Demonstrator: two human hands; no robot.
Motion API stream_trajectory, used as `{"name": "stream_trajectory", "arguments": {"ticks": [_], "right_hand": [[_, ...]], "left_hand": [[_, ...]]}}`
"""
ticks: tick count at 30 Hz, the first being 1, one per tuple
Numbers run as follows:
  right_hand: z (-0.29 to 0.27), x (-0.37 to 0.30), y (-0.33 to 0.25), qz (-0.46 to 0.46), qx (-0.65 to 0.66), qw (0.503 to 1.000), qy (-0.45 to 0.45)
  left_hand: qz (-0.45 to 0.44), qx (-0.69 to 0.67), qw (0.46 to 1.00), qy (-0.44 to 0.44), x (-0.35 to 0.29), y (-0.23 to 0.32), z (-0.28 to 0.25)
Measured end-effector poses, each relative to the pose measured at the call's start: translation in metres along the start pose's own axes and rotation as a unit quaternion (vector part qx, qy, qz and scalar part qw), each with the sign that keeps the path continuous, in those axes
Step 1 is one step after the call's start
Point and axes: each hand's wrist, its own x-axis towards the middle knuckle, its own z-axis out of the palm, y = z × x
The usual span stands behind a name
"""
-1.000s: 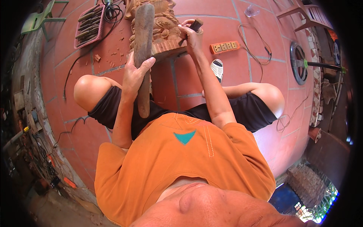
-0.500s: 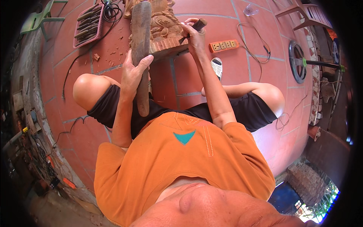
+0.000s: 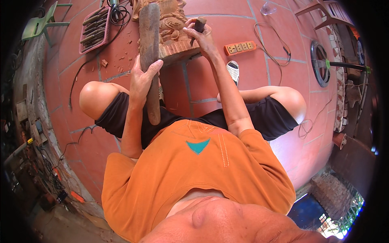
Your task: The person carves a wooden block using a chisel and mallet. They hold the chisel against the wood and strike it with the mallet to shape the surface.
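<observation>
A long flat wooden club (image 3: pixel 150 44) stretches from over my lap up past the left side of the wood carving (image 3: pixel 174 30). Around its lower half my left hand (image 3: pixel 142 79) is closed, thumb on top. My right hand (image 3: pixel 202 38) grips a chisel (image 3: pixel 199 25) with a dark wooden handle at the carving's near right edge. The chisel's tip is partly hidden by the fingers and I cannot tell whether it touches the wood. Relief shapes cover the carving's upper face, and its near end is a plain, rough-cut face.
A pink basket (image 3: pixel 95 28) of several chisels stands at the far left, with wood chips (image 3: pixel 104 62) nearby. An orange power strip (image 3: pixel 240 48) with a cord lies to the right. Plastic chairs (image 3: pixel 38 25) and a wheel (image 3: pixel 320 65) stand farther out.
My right hand has shifted slightly left along the carving's edge, and the chisel handle now points more upright. The left hand and club have barely moved.
</observation>
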Motion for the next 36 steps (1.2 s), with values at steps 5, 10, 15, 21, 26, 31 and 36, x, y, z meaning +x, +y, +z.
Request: {"name": "stream_trajectory", "arguments": {"ticks": [5,10,15,21,26,31,36], "right_hand": [[0.002,-0.001,-0.005,0.017,-0.034,0.999,-0.016],[0.001,0.001,-0.012,0.027,-0.094,0.995,-0.036],[0.001,0.004,-0.030,0.049,-0.145,0.985,-0.082],[0.021,0.008,-0.038,-0.007,-0.310,0.947,-0.084],[0.027,-0.001,-0.019,-0.045,-0.268,0.960,-0.067],[-0.002,0.011,-0.023,-0.031,-0.192,0.973,-0.127],[-0.010,0.013,-0.020,-0.009,-0.193,0.968,-0.159]], "left_hand": [[-0.003,0.005,1.000,0.000,0.001,-0.003,-0.002],[0.002,0.008,1.000,0.002,0.001,-0.001,-0.002],[0.000,0.008,1.000,0.004,0.001,0.000,-0.004],[0.007,0.001,1.000,0.007,-0.003,0.004,-0.001],[0.008,-0.013,1.000,0.012,-0.004,0.004,-0.002],[0.008,-0.004,1.000,0.020,-0.004,0.003,-0.003],[0.003,-0.014,1.000,0.010,-0.003,0.003,-0.003]]}}
